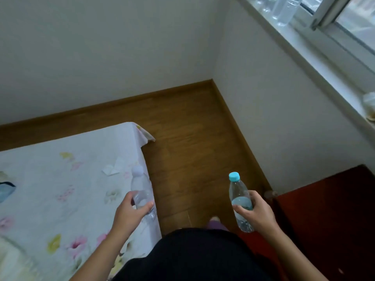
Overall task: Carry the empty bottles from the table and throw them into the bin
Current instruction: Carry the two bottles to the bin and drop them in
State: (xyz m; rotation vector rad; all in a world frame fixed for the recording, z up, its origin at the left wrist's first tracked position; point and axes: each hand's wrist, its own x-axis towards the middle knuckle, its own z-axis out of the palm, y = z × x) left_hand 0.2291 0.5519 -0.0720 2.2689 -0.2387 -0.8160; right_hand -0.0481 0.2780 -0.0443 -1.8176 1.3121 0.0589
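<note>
My left hand [129, 211] grips a clear plastic bottle with a white cap [140, 185], held upright over the edge of the flowered bed. My right hand [257, 213] grips a second clear bottle with a light blue cap [237, 191], upright above the wooden floor. Both bottles look transparent with nothing visible inside. No bin is in view.
A bed with a white flowered sheet [60, 189] fills the lower left. A dark red wooden piece of furniture [328, 220] stands at the right. Wooden floor [192, 149] runs ahead to the wall corner. More clear bottles [284, 9] stand on the windowsill at top right.
</note>
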